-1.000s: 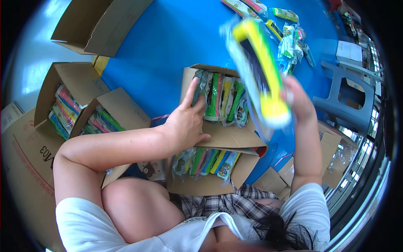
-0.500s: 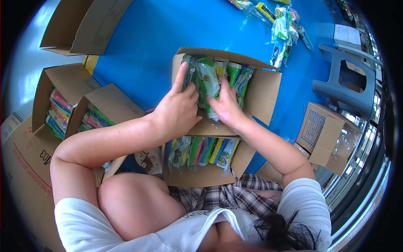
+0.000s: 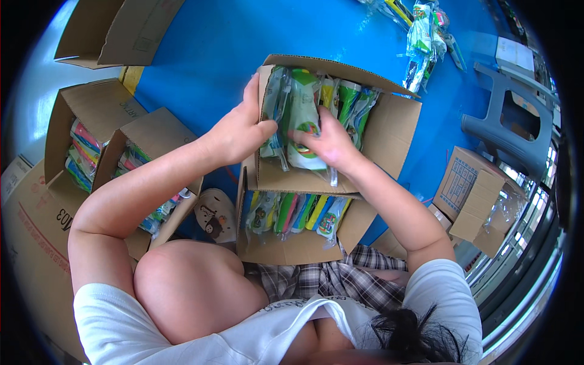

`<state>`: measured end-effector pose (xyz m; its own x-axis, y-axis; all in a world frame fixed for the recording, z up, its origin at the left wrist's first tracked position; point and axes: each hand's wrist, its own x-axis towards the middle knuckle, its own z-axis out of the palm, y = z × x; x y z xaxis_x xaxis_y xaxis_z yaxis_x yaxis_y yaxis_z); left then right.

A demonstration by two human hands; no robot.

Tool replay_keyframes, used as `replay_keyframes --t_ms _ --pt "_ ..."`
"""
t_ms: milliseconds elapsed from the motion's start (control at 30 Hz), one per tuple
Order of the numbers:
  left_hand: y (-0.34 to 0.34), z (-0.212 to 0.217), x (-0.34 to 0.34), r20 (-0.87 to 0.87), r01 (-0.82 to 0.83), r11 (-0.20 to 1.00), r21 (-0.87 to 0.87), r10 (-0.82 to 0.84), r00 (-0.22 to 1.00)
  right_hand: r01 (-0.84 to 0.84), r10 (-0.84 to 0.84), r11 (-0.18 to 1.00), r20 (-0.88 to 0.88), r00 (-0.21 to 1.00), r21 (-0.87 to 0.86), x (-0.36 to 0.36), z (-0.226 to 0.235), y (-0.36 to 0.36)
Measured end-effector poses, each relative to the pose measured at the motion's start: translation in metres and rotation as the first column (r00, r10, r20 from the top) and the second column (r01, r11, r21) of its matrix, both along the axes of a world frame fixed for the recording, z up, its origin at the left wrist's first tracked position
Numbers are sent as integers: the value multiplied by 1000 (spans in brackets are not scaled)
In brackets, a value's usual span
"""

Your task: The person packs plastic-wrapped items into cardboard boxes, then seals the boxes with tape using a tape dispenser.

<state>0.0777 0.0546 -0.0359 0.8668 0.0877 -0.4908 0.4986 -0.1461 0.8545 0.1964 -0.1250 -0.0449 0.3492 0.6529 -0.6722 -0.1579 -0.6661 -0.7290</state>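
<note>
Pressing a green-and-white packet (image 3: pixel 302 121) down among the others, both hands now sit inside the box (image 3: pixel 389 131): right hand (image 3: pixel 328 143) flat on it, left hand (image 3: pixel 240 131) gripping the row's edge; raised a second ago, it's nearly stowed.

Two hands are in view, the left hand (image 3: pixel 238 131) and the right hand (image 3: pixel 328 143). Seven open cardboard boxes show: one under the hands (image 3: pixel 389 131), one just below it (image 3: pixel 298 246), two at the left (image 3: pixel 91 109) (image 3: pixel 149 137), one at the top left (image 3: pixel 112 30), two at the right (image 3: pixel 459 179) (image 3: pixel 486 207). One grey plastic stool (image 3: pixel 508 131) stands on the blue floor. The packets inside the boxes are too crowded to count.
</note>
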Motion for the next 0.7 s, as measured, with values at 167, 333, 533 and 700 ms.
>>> replay_keyframes --t_ms 167,333,533,700 --pt "0 0 4 -12 42 999 -12 -42 999 -241 243 970 206 948 -36 7 -28 6" --pt "0 -1 1 42 9 1000 -9 -9 999 -399 398 917 -75 914 0 29 5 10" --pt "1 2 4 -14 52 998 -32 -53 999 -368 364 928 68 929 53 21 -20 9" --pt "2 4 7 26 72 997 -22 -72 997 -329 328 944 43 944 23 18 -27 10"
